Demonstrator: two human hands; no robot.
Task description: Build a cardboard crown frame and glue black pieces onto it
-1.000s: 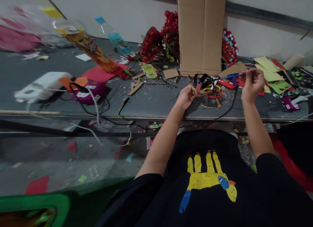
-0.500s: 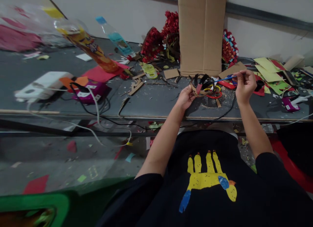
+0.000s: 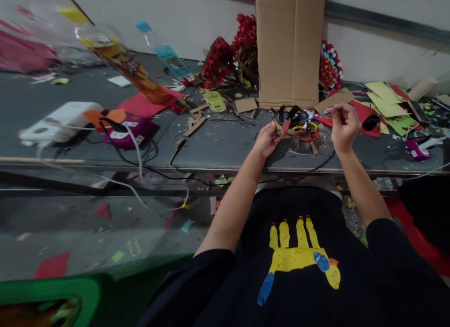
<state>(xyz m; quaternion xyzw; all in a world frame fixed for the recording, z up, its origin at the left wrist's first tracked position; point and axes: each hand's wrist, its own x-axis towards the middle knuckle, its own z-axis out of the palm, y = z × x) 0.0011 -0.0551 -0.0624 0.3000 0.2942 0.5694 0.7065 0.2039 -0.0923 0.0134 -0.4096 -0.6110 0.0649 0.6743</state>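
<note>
My left hand (image 3: 267, 138) pinches the near left edge of a bundle of curved brown strips (image 3: 281, 132) with black bands (image 3: 291, 113) arching over it. Thumb and fingers of my right hand (image 3: 344, 126) are closed on one end of a thin blue stick (image 3: 318, 116), whose other end reaches leftward into the bundle. Red (image 3: 311, 139) and yellow loops (image 3: 312, 125) lie around the bundle's right side; I cannot make out what they belong to. A small brown scrap (image 3: 314, 148) lies on the table just below.
A tall cardboard panel (image 3: 291, 50) stands behind, beside red tinsel pieces (image 3: 220, 64). Leftward are a yellow cup (image 3: 215, 102), tilted-looking bottles (image 3: 130, 66), a white power strip (image 3: 65, 123) and cables. Coloured paper (image 3: 386, 104) lies right. A green bin (image 3: 87, 289) stands lower left.
My right hand has moved a little left, bringing the blue stick further over the bundle. My left hand keeps its hold in nearly the same place.
</note>
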